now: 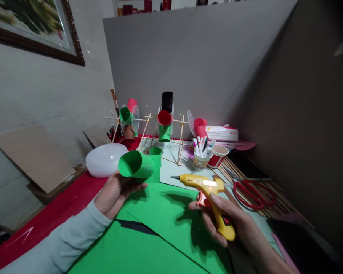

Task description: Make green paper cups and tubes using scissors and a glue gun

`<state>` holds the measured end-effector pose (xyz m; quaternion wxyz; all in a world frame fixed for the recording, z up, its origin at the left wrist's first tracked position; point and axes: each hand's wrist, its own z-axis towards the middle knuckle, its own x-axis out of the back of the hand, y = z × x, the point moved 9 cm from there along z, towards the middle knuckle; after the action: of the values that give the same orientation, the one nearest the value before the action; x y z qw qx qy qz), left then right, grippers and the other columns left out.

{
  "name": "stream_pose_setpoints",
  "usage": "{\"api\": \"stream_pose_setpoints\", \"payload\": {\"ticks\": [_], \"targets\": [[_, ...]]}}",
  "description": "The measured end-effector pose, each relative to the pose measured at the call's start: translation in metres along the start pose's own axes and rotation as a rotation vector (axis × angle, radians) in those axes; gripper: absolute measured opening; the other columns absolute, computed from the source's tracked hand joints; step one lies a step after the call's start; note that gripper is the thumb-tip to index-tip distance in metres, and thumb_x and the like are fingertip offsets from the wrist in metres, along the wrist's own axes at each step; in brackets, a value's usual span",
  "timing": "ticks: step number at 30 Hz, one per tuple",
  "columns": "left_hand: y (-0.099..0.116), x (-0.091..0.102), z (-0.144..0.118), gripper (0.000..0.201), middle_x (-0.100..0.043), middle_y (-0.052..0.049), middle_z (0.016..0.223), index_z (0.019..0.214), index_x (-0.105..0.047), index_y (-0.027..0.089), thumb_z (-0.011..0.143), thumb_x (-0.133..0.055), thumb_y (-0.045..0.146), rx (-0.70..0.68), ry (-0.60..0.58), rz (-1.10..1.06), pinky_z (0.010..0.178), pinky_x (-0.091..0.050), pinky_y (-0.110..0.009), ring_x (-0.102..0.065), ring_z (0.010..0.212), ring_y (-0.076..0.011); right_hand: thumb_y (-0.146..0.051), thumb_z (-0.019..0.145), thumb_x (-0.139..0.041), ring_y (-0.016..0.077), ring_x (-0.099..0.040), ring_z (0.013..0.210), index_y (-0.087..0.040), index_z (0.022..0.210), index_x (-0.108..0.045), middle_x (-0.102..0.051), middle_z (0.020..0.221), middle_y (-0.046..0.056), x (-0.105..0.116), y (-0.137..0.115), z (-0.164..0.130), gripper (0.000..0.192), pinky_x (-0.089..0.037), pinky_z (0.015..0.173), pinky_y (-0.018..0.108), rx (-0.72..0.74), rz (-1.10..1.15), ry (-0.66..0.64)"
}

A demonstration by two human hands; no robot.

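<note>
My left hand (116, 192) holds a green paper tube (143, 166) tilted on its side, its open end facing left. In my right hand (221, 213) is a yellow hot glue gun (201, 182), gripped by the handle with a finger near the orange trigger. Its nozzle points left toward the tube, a short gap away. Beneath both hands lie green paper sheets (160, 201). Just behind the held tube stands another green paper tube (155, 152). Farther back, a stick frame (179, 152) carries clear discs with coloured tubes, including a black tube (167, 101).
A white balloon-like object (106, 159) sits at left on the red table covering (60, 217). To the right are a cup of markers (200, 161), a red-and-white paper cup (218, 155), red-handled scissors (254, 195) and wooden sticks (284, 205). A grey panel (194, 57) rises behind.
</note>
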<state>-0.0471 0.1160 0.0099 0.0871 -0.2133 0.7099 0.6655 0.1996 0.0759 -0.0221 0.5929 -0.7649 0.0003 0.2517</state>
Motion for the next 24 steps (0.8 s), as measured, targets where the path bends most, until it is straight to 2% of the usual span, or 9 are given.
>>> {"api": "stream_pose_setpoints", "payload": {"ticks": [3, 6, 8, 11, 15, 20, 22, 24], "targets": [[-0.002, 0.003, 0.003, 0.026, -0.078, -0.007, 0.086, 0.09, -0.072, 0.015, 0.066, -0.079, 0.023, 0.005, -0.028, 0.105, 0.06, -0.064, -0.033, -0.072, 0.075, -0.0219, -0.054, 0.092, -0.058, 0.0054, -0.048, 0.035, -0.007, 0.08, -0.079, -0.063, 0.048, 0.005, 0.004, 0.013, 0.004, 0.053, -0.03, 0.035, 0.013, -0.125, -0.019, -0.018], [-0.003, 0.007, 0.006, 0.034, -0.078, -0.007, 0.087, 0.098, -0.07, 0.014, 0.068, -0.079, 0.029, 0.005, -0.049, 0.137, 0.057, -0.061, -0.032, -0.072, 0.076, -0.023, -0.061, 0.089, -0.055, 0.0055, -0.047, 0.033, -0.004, 0.073, -0.08, -0.062, 0.045, 0.007, -0.003, 0.02, 0.003, 0.064, -0.033, 0.033, 0.013, -0.204, -0.085, -0.098], [-0.002, 0.008, 0.008, 0.036, -0.077, -0.005, 0.082, 0.1, -0.069, 0.014, 0.07, -0.078, 0.031, -0.005, -0.05, 0.155, 0.056, -0.059, -0.029, -0.072, 0.075, -0.0221, -0.064, 0.087, -0.055, 0.0059, -0.05, 0.033, -0.002, 0.068, -0.079, -0.063, 0.045, 0.01, -0.008, 0.024, 0.001, 0.069, -0.036, 0.033, 0.012, -0.249, -0.142, -0.156], [0.002, 0.007, 0.007, 0.034, -0.074, -0.003, 0.073, 0.096, -0.067, 0.014, 0.068, -0.078, 0.03, -0.034, -0.043, 0.179, 0.053, -0.055, -0.025, -0.07, 0.071, -0.0205, -0.062, 0.089, -0.05, 0.0059, -0.05, 0.03, 0.0, 0.062, -0.077, -0.062, 0.044, 0.012, -0.007, 0.031, -0.003, 0.073, -0.036, 0.031, 0.011, -0.318, -0.189, -0.161], [0.009, 0.001, 0.001, 0.031, -0.07, 0.0, 0.069, 0.087, -0.066, 0.015, 0.065, -0.079, 0.031, -0.085, -0.049, 0.206, 0.052, -0.053, -0.025, -0.064, 0.067, -0.0183, -0.058, 0.096, -0.039, 0.0052, -0.046, 0.026, 0.002, 0.061, -0.076, -0.06, 0.04, 0.013, 0.0, 0.037, -0.006, 0.079, -0.034, 0.028, 0.01, -0.351, -0.218, -0.154], [0.009, -0.003, -0.001, 0.03, -0.068, 0.0, 0.07, 0.084, -0.064, 0.015, 0.066, -0.078, 0.034, -0.11, -0.087, 0.234, 0.051, -0.052, -0.025, -0.063, 0.063, -0.0177, -0.047, 0.103, -0.027, 0.0054, -0.046, 0.027, -0.007, 0.061, -0.077, -0.064, 0.045, 0.009, -0.008, 0.038, -0.011, 0.077, -0.036, 0.03, 0.011, -0.367, -0.297, -0.244], [0.007, -0.005, 0.0, 0.03, -0.068, -0.001, 0.07, 0.084, -0.064, 0.015, 0.069, -0.077, 0.037, -0.111, -0.115, 0.242, 0.051, -0.052, -0.026, -0.062, 0.06, -0.0172, -0.045, 0.104, -0.028, 0.0057, -0.047, 0.028, -0.01, 0.061, -0.076, -0.065, 0.048, 0.007, -0.014, 0.035, -0.014, 0.073, -0.036, 0.03, 0.012, -0.357, -0.342, -0.275], [0.006, -0.008, -0.001, 0.03, -0.066, 0.0, 0.068, 0.083, -0.064, 0.016, 0.072, -0.074, 0.042, -0.115, -0.143, 0.25, 0.05, -0.051, -0.027, -0.06, 0.057, -0.0163, -0.048, 0.102, -0.034, 0.0068, -0.051, 0.032, -0.012, 0.062, -0.072, -0.066, 0.052, 0.006, -0.014, 0.032, -0.016, 0.066, -0.039, 0.033, 0.014, -0.355, -0.404, -0.246]]}}
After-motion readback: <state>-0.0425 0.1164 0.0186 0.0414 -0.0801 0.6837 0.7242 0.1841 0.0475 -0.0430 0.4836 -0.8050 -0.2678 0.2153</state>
